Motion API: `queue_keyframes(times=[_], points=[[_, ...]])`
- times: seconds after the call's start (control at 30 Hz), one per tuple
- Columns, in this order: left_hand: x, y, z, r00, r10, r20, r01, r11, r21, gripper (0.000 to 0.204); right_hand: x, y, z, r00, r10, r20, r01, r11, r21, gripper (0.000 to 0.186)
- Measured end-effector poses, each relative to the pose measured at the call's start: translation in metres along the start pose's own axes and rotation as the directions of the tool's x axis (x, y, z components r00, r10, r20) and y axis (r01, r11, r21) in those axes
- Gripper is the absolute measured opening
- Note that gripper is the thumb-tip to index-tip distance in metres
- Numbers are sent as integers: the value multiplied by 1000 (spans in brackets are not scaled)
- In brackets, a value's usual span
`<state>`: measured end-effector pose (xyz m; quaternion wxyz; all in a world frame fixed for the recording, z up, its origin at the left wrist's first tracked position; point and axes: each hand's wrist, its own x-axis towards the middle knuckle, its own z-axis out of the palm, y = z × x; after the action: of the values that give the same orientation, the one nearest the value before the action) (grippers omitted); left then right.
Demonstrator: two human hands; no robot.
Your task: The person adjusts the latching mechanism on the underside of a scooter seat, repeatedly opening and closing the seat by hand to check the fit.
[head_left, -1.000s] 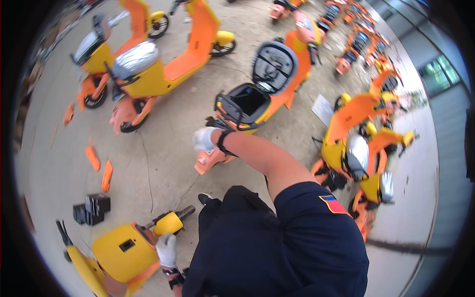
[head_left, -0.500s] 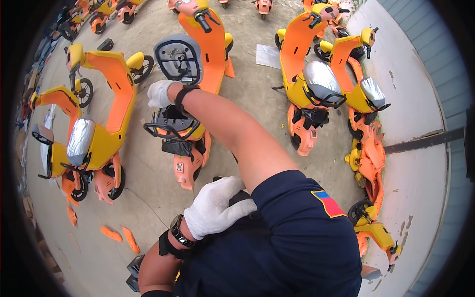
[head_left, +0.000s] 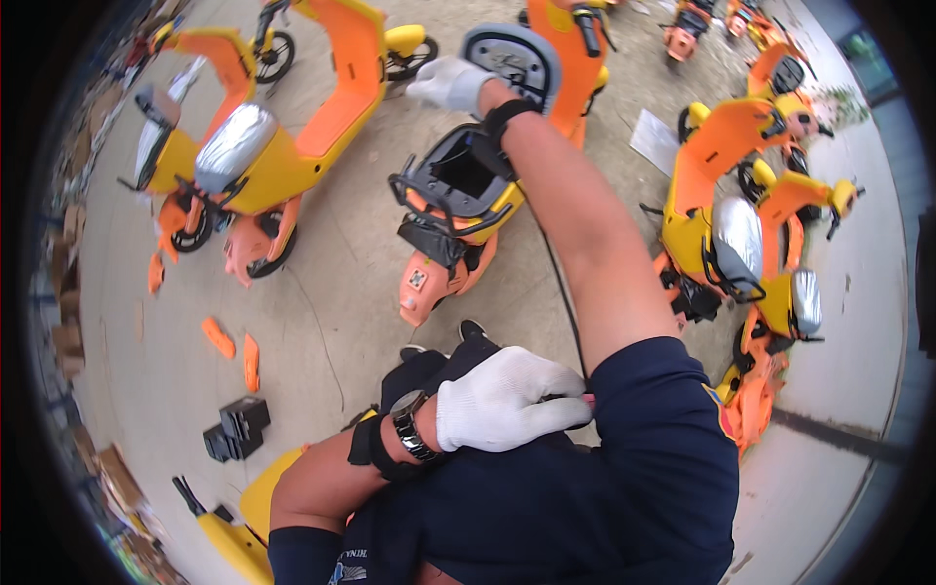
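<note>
My left hand, in a white knit glove with a watch at the wrist, is held before my body. It is closed around a dark slim object with a reddish end, mostly hidden by the fingers. My right arm reaches forward and left. My white-gloved right hand is beside the tipped-up grey seat of an orange and yellow scooter; its blurred fingers do not show whether they grip anything. Below my right wrist, the scooter's dark under-seat compartment is uncovered. A black cable runs beside my right forearm.
Scooters with silver seat covers stand to the left and right. Orange plastic pieces and a black box lie on the floor at left. A yellow scooter part is close by my left elbow. A pale wall runs along the right.
My view has shifted, so the scooters appear farther right and higher. The grey panel seen under the raised seat no longer covers the compartment. My right hand has moved past the seat's lower edge.
</note>
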<state>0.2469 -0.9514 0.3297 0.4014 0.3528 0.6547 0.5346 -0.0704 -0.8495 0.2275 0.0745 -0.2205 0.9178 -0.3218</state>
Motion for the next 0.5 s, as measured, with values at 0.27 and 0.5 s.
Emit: queue_keyframes(times=[0.27, 0.5], points=[[-65, -40, -56, 922, 318, -221, -328, 945, -10, 17, 94, -89, 10, 982, -166, 88, 168, 986, -14, 38], [-176, -69, -133, 887, 302, -349, -357, 928, -105, 17, 190, -194, 78, 984, -168, 57, 161, 981, 109, 25]])
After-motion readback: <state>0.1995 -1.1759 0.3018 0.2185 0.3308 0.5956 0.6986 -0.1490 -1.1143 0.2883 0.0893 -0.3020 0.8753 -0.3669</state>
